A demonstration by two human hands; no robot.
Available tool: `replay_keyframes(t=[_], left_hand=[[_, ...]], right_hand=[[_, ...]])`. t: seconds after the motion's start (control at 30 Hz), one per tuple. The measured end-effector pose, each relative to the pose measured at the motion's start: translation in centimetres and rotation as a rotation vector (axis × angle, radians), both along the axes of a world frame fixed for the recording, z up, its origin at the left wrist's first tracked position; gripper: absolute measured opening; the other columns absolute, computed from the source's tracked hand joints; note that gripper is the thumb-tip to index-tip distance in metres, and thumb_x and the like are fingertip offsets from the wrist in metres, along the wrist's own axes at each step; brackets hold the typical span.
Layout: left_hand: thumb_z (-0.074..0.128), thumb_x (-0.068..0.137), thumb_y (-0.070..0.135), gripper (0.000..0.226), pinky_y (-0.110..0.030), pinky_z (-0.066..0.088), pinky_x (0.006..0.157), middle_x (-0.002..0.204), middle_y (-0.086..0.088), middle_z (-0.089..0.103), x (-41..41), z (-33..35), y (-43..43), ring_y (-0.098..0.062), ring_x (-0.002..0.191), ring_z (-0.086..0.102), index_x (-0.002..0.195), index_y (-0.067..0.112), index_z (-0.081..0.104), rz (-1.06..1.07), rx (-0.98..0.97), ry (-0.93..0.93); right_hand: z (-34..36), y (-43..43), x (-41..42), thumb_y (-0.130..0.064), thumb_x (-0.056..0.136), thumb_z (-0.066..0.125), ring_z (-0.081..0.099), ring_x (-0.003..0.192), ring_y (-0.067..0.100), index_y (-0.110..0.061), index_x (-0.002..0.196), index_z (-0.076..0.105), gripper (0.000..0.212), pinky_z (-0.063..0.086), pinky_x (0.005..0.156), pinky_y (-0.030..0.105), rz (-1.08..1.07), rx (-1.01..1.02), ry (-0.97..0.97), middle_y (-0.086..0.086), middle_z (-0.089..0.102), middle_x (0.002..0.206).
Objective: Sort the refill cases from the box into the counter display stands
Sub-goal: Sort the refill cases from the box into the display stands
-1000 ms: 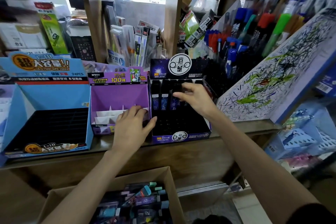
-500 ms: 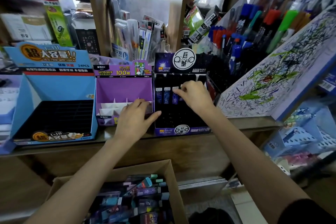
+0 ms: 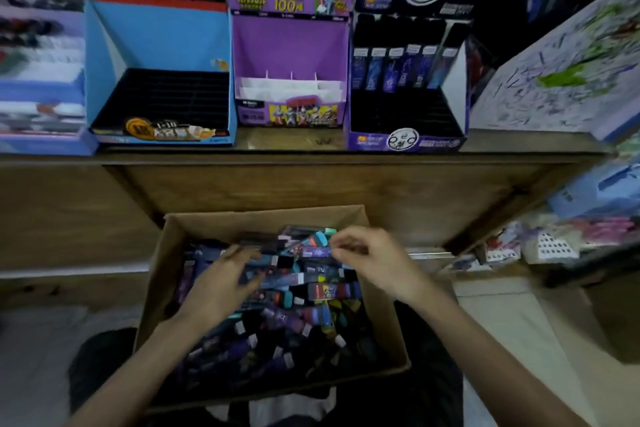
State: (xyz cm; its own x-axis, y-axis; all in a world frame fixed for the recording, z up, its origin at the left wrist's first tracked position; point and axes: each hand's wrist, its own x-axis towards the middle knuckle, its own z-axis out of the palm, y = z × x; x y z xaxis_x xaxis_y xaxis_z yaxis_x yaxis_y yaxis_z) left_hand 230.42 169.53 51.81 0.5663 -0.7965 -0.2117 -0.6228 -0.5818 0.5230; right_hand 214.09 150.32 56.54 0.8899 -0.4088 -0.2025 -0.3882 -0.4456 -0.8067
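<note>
The wooden counter (image 3: pixel 346 184) spans the view from 9 to 3 o'clock. A scribbled-on board (image 3: pixel 561 80) leans at 2 o'clock. Below the counter, at 6 o'clock, an open cardboard box (image 3: pixel 263 217) holds a loose heap of refill cases (image 3: pixel 294 319), mostly purple, black and teal, lying crosswise.

Three display stands sit side by side on the counter top. The blue stand (image 3: pixel 156 38) is at 11 o'clock, with dark slots. The purple stand (image 3: pixel 291 45) is at 12 o'clock, with white dividers. The dark stand (image 3: pixel 405 142) is at 1 o'clock and carries a row of upright cases (image 3: pixel 394 69) along its back.

Both hands are over the box. The left hand (image 3: pixel 221 284), at 7 o'clock of the heap, lies on the cases with its fingers stretched forward. The right hand (image 3: pixel 370 260), at 1 o'clock of the heap, has its fingers curled beside the end of a purple case (image 3: pixel 317 252). Blur hides whether it pinches that case.
</note>
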Motion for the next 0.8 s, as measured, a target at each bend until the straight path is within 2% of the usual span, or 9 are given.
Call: replay_keyframes(t=[0.1,0.23,0.33,0.4,0.47,0.57,0.63,0.73,0.8], left_hand=[[0.059,0.091,0.028,0.038,-0.03,0.041,0.094,0.127,-0.007,0.049,-0.5,-3.7,2.5,-0.022,0.116,0.05,0.125,0.013,0.051,0.079,0.059,0.044],[0.064,0.087,0.029,0.044,-0.03,0.037,0.097,0.125,-0.011,0.05,-1.0,-6.1,3.9,-0.028,0.116,0.05,0.125,0.009,0.053,0.101,0.026,0.085],[0.065,0.084,0.042,0.055,-0.028,0.035,0.099,0.128,-0.009,0.045,-1.7,-7.0,4.1,-0.025,0.12,0.045,0.13,0.015,0.05,0.061,0.052,0.073],[0.065,0.082,0.049,0.063,-0.028,0.032,0.102,0.132,-0.007,0.04,-1.9,-7.4,4.3,-0.024,0.125,0.039,0.133,0.018,0.045,0.035,0.077,0.055],[0.067,0.081,0.045,0.065,-0.026,0.027,0.105,0.133,-0.007,0.039,-1.6,-7.5,5.0,-0.024,0.128,0.036,0.134,0.016,0.045,0.049,0.05,0.096],[0.071,0.08,0.038,0.06,-0.022,0.029,0.102,0.131,-0.008,0.042,-0.3,-7.5,7.2,-0.023,0.124,0.043,0.13,0.013,0.049,0.066,0.026,0.159],[0.074,0.077,0.039,0.062,-0.022,0.032,0.099,0.127,-0.007,0.043,0.5,-7.7,8.6,-0.022,0.12,0.046,0.128,0.013,0.051,0.026,0.087,0.167],[0.076,0.072,0.045,0.065,-0.027,0.037,0.097,0.122,-0.005,0.045,0.3,-8.1,8.9,-0.021,0.116,0.045,0.124,0.015,0.051,-0.058,0.183,0.175],[0.077,0.07,0.046,0.063,-0.029,0.037,0.096,0.119,-0.003,0.045,-0.3,-8.3,8.5,-0.02,0.113,0.043,0.12,0.017,0.051,-0.075,0.2,0.156]], right_hand=[[-7.0,2.2,0.8,-0.021,0.091,0.06,0.062,0.102,0.016,-0.015,0.111,0.064,0.021,0.049,0.09,0.034,0.019,-0.11,0.232,0.002,0.068,0.109],[-12.1,3.5,1.5,-0.03,0.088,0.062,0.058,0.107,0.022,-0.012,0.114,0.059,0.032,0.048,0.087,0.033,0.039,-0.187,0.435,0.008,0.061,0.115],[-13.2,4.6,1.8,-0.046,0.083,0.065,0.049,0.118,0.021,-0.015,0.124,0.054,0.053,0.041,0.095,0.026,0.117,-0.101,0.471,0.006,0.051,0.124],[-13.7,5.8,1.6,-0.055,0.08,0.064,0.041,0.122,0.022,-0.019,0.126,0.051,0.06,0.037,0.099,0.029,0.198,-0.117,0.469,0.007,0.045,0.127],[-14.3,7.0,1.3,-0.057,0.082,0.059,0.036,0.122,0.024,-0.02,0.127,0.047,0.06,0.037,0.097,0.033,0.235,-0.174,0.483,0.008,0.041,0.127],[-14.9,8.2,1.1,-0.055,0.086,0.055,0.04,0.118,0.027,-0.018,0.123,0.046,0.054,0.038,0.091,0.035,0.172,-0.201,0.454,0.009,0.045,0.124],[-14.8,8.4,1.3,-0.053,0.085,0.059,0.045,0.111,0.024,-0.017,0.115,0.047,0.048,0.039,0.084,0.032,0.134,-0.134,0.436,0.007,0.05,0.117],[-14.1,7.8,2.0,-0.048,0.081,0.066,0.053,0.086,0.011,-0.022,0.096,0.048,0.035,0.037,0.062,0.019,0.154,0.02,0.48,-0.007,0.053,0.092],[-13.5,7.4,2.2,-0.043,0.08,0.07,0.051,0.074,0.005,-0.025,0.084,0.049,0.028,0.032,0.056,0.015,0.183,0.122,0.529,-0.01,0.051,0.082]])
